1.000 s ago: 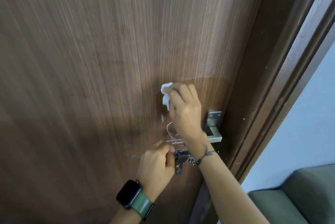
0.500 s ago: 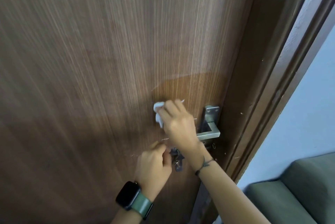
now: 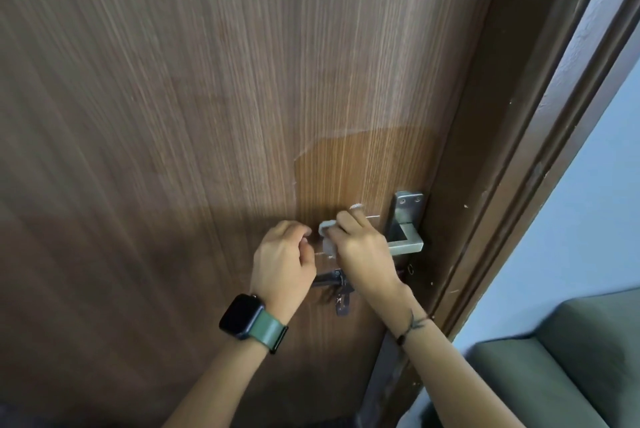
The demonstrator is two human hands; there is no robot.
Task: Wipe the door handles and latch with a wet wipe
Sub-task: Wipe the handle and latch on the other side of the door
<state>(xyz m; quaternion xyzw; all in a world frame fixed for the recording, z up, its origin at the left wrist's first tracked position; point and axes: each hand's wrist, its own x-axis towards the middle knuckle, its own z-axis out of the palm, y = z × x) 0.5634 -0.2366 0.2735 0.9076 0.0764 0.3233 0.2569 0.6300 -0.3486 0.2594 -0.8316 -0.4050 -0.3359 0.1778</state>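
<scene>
On the wooden door (image 3: 207, 116), well left of its latch edge, a smartwatch (image 3: 242, 316) on a green strap is worn on the left wrist. The left hand (image 3: 282, 265) is loosely curled against the door face, fingers half closed and holding nothing that can be seen. Just right of it, the wet wipe (image 3: 327, 233) is bunched and pinched in the fingers of the right hand (image 3: 365, 251), pressed to the door beside the lever. Below both hands the sliding latch (image 3: 332, 280) is partly hidden. The steel door handle (image 3: 405, 230) is fixed near the door's right edge, by the frame (image 3: 519, 150).

The wipe is judged light, limp and damp; it is best kept wadded under the fingertips. The handle is rigid and smooth, so it can be wrapped and rubbed firmly.
</scene>
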